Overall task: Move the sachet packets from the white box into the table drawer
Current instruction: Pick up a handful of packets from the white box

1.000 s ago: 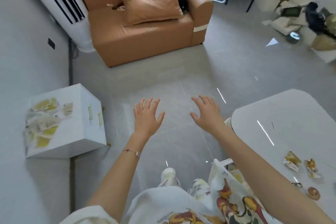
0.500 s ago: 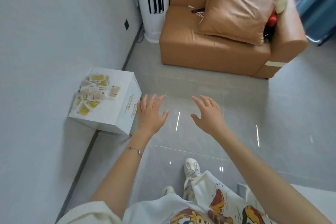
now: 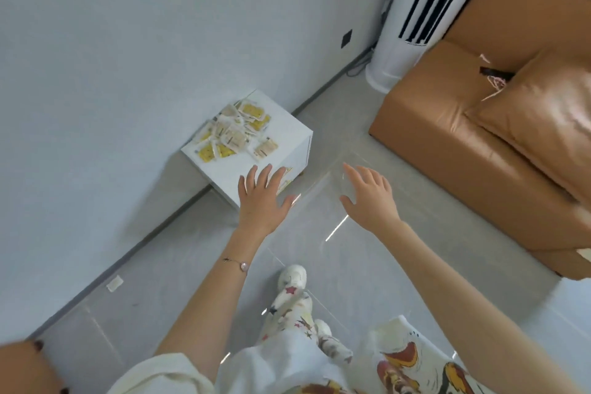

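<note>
- Against the grey wall [image 3: 96, 73], on top of the white cube-shaped cardboard box [image 3: 287, 134], lay a loose, overlapping heap of small flat yellow-and-white sachet packets [image 3: 233, 134].
- The left hand [image 3: 260, 198] hovered just before the box and the right hand [image 3: 371, 198] over the floor, both with fingers spread wide and empty.
- The packets looked light, limp and slick; scooping several together, or pinching flat edges, seemed the safest hold.
</note>
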The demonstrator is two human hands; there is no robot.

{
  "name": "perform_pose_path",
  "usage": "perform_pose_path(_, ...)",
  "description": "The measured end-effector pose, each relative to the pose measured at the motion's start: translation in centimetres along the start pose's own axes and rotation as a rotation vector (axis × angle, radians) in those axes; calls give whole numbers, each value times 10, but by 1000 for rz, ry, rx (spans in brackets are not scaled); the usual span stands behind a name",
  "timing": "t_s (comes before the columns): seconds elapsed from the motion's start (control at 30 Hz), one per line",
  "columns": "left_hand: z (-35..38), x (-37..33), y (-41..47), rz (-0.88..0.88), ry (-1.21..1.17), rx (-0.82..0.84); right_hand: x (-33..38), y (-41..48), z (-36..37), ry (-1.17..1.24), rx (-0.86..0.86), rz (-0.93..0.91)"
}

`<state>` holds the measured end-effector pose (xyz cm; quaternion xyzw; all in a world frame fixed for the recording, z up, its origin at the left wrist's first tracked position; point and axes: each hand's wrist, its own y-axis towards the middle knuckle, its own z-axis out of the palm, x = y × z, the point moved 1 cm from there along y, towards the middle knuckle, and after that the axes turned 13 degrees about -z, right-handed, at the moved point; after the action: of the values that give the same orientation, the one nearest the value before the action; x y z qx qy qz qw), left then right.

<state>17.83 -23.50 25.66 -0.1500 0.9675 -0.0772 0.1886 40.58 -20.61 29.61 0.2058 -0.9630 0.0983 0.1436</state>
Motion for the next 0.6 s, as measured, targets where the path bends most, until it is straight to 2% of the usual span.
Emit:
perform_pose_path(0.2,-3,34,80,-141,-36,-81,-5,127,1,44,-6,-77)
perform_pose_path(0.6,-23,104,219,-443,-78,-40,-1,331,12,25,164,-209)
